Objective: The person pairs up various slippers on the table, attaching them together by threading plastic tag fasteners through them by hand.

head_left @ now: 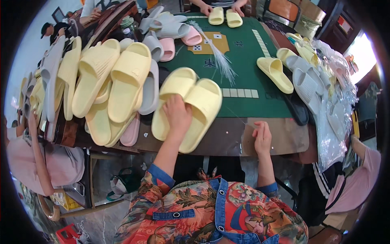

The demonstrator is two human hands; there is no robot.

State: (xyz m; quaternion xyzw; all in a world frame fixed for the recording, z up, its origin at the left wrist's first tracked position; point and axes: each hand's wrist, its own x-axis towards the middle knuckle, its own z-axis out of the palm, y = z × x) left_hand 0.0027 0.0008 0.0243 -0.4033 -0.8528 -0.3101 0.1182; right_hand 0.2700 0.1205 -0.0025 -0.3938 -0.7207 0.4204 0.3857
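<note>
My left hand (177, 114) rests on a pair of pale yellow slide sandals (194, 101) lying side by side at the near edge of the green table (260, 101), its fingers pinching them together at their inner edges. My right hand (262, 136) hovers at the brown table border, fingers curled and pinched, possibly around a thin clear strand; I cannot tell what it holds. A bundle of white plastic tag fasteners (221, 61) lies on the green felt beyond the pair.
A heap of yellow, grey and pink slides (109, 77) fills the left side. Grey and yellow slides (300, 77) and clear plastic bags (331, 122) sit at the right. Another person's hands hold a yellow pair (224, 17) at the far edge. People sit at both sides.
</note>
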